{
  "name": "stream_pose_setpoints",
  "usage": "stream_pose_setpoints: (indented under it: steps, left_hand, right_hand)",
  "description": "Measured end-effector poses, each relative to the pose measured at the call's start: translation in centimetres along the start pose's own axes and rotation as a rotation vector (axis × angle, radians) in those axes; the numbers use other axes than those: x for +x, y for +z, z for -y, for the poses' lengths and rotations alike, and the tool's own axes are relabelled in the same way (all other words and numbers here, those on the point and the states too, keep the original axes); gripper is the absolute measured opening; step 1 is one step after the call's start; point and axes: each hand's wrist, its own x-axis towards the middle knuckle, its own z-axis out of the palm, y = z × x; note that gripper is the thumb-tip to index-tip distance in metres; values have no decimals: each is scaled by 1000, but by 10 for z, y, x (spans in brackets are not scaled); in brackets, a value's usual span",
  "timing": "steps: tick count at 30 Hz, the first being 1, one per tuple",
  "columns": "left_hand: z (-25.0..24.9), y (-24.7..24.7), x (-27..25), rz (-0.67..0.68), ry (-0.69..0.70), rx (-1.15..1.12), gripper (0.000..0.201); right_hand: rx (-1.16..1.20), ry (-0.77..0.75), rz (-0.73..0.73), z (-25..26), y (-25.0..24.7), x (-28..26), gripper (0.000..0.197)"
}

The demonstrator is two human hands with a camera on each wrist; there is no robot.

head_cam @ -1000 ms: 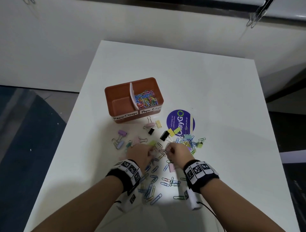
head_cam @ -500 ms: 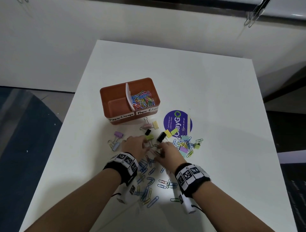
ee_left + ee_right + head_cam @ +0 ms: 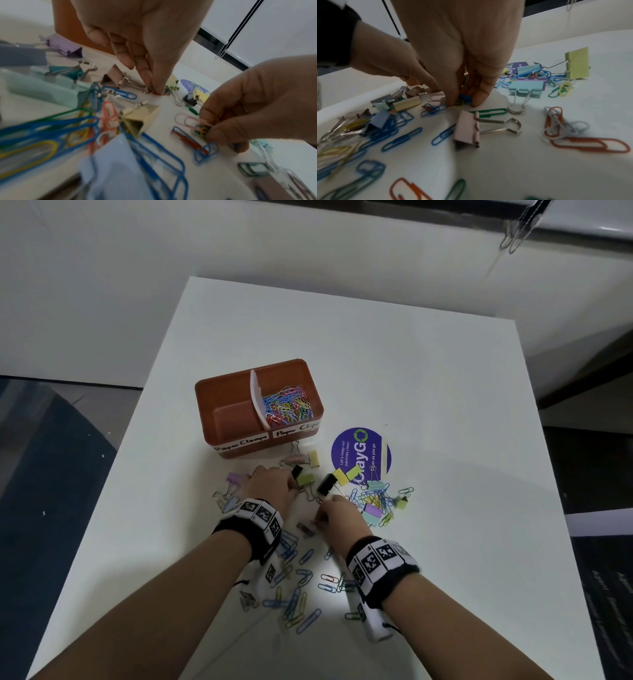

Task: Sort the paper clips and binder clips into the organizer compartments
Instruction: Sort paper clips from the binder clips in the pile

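The brown organizer (image 3: 236, 436) stands on the white table; its left compartment is empty and its right one holds coloured paper clips (image 3: 287, 407). Loose paper clips (image 3: 301, 601) and pastel binder clips (image 3: 371, 513) lie scattered in front of it. My left hand (image 3: 291, 489) is down among the binder clips, and in the left wrist view its fingertips (image 3: 154, 86) pinch a small paper clip against the table. My right hand (image 3: 322, 517) pinches a small bunch of paper clips (image 3: 199, 126), blue and yellow ones showing at its fingertips (image 3: 479, 100).
A round purple sticker (image 3: 361, 455) lies right of the organizer, partly under clips. A pink binder clip (image 3: 467, 129) lies just in front of my right hand. The table edges (image 3: 130, 433) are close on the left and right; a blind cord (image 3: 513, 231) hangs at the far right.
Both hands have shifted a little forward and left through the pile, toward the organizer. The left hand now sits by the black and green binder clips.
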Motion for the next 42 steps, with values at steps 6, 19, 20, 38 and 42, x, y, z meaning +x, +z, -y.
stream_pose_setpoints:
  steps: [6, 19, 20, 38, 42]
  left_hand:
    - [-6, -2, 4, 72, 53, 170, 25]
    - [7, -3, -36, 61, 278, -56, 18]
    - [7, -1, -37, 73, 289, -23, 22]
    - [-6, 3, -29, 184, 352, 316, 24]
    - [-2, 1, -31, 158, 375, 318, 21]
  right_hand:
    - [-64, -33, 12, -2, -1, 0, 22]
    - [109, -67, -87, -25, -12, -15, 13]
    - [146, -62, -109, -27, -14, -13, 19]
    - [-28, 58, -70, 2, -15, 23, 17]
    - [-67, 20, -65, 0, -15, 19, 19]
